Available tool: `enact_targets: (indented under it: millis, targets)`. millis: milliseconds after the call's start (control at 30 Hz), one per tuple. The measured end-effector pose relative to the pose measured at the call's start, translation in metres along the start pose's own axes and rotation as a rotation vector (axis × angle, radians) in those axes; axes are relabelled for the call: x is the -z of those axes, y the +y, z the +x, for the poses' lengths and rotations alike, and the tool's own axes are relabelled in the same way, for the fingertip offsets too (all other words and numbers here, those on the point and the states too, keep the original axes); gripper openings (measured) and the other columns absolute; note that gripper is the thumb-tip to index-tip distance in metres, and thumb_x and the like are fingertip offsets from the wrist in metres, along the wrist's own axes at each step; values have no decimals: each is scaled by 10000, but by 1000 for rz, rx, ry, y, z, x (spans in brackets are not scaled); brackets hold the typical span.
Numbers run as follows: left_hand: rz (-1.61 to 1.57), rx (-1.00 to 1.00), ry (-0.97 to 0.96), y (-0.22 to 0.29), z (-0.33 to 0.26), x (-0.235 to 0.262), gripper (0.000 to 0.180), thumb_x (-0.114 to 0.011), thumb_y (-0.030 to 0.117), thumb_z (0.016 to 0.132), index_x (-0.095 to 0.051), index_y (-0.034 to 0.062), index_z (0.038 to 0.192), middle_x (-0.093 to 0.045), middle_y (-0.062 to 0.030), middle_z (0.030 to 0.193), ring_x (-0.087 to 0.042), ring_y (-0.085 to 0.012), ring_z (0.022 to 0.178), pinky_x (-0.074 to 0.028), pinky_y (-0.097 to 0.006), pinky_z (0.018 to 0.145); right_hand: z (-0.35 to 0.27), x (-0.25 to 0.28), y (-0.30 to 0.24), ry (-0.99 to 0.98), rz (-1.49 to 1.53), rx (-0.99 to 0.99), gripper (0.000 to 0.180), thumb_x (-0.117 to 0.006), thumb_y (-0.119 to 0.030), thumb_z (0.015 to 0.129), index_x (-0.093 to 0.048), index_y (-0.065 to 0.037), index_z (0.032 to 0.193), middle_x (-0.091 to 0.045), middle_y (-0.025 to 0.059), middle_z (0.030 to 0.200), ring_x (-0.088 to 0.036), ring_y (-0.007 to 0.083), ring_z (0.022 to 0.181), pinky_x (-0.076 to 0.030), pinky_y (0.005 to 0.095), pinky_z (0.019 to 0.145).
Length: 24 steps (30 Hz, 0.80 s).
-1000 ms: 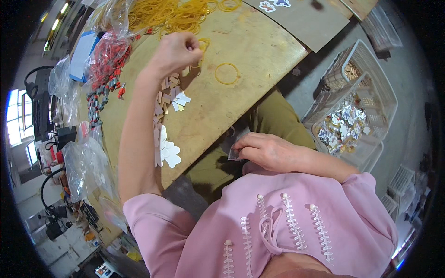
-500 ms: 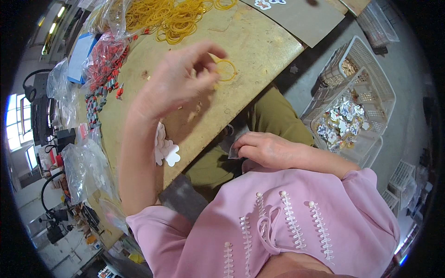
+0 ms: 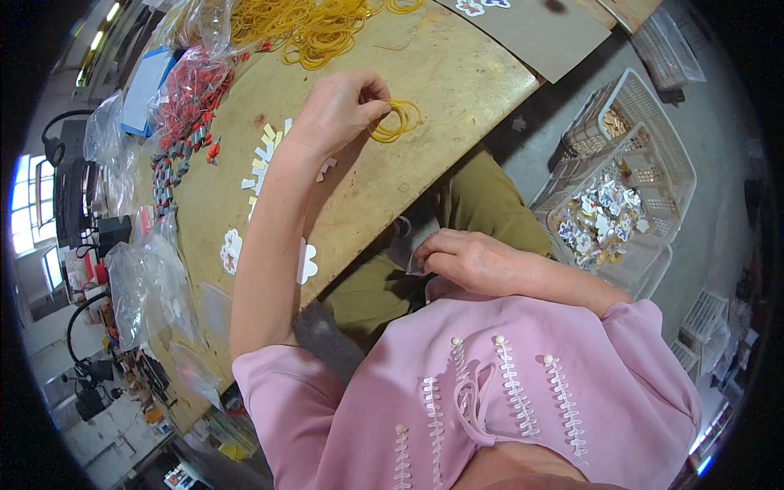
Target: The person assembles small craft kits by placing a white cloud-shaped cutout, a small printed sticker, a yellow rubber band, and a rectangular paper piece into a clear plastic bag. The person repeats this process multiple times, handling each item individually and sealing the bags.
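My left hand (image 3: 347, 106) reaches over the table, its thumb and forefinger pinched on a yellow rubber band (image 3: 398, 137). The band's loops lie against the tabletop beyond the fingertips; how many there are is hard to make out. Close to my lap, my right hand (image 3: 469, 260) grips a small clear plastic bag (image 3: 415, 260), whose lower part is in shadow. Beside my left forearm lie flower-shaped white cutouts (image 3: 307, 261) and a printed one (image 3: 231, 251). Several small white and yellow strips (image 3: 260, 166) are scattered nearby, partly covered by that arm.
A large heap of yellow rubber bands (image 3: 306, 28) lies at the table's far side. Small red parts in a clear bag (image 3: 184, 102) and a blue sheet (image 3: 147, 90) are at left. Right of the table, plastic crates (image 3: 682, 175) on the floor hold shaped pieces.
My left hand has come down from a blurred, part-open pose and closed on the yellow rubber band. The strips beside its forearm have come into view. My right hand keeps its hold on the bag.
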<state>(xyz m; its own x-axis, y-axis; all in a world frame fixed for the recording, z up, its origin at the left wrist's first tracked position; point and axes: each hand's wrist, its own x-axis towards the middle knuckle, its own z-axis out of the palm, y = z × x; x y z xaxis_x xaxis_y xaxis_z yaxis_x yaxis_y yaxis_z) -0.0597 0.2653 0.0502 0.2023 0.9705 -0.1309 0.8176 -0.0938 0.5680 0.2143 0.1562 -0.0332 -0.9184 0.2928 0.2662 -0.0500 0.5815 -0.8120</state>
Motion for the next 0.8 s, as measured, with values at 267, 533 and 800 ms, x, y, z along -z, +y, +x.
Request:
enact_targets:
  millis: [267, 533, 800]
  targets:
    - [125, -116, 103, -6, -14, -7, 175, -684, 146, 976, -636, 3, 1065, -659, -139, 888, -625, -285, 828, -513, -398, 782, 2, 6, -4, 77, -80, 18, 402, -864, -106, 671, -681, -18, 1018, -679, 130, 1148, -663, 341, 1099, -574, 418, 918]
    - [-16, -67, 257, -10, -65, 20, 281, -757, 97, 944, -720, 74, 1221, -660, 8, 904, -597, -76, 857, -488, -259, 774, 3, 13, -5, 168, -142, -9, 394, -869, -164, 680, -692, -50, 1014, -654, 101, 1028, -662, 324, 992, -581, 409, 825]
    - [-200, 139, 266, 7, -126, 14, 223, -742, 64, 932, -744, 25, 1151, -720, -31, 879, -638, -96, 758, -519, -273, 710, 18, 6, -16, 158, -136, 19, 209, -720, -26, 805, -687, -16, 1011, -660, 127, 1075, -666, 331, 1004, -584, 400, 837]
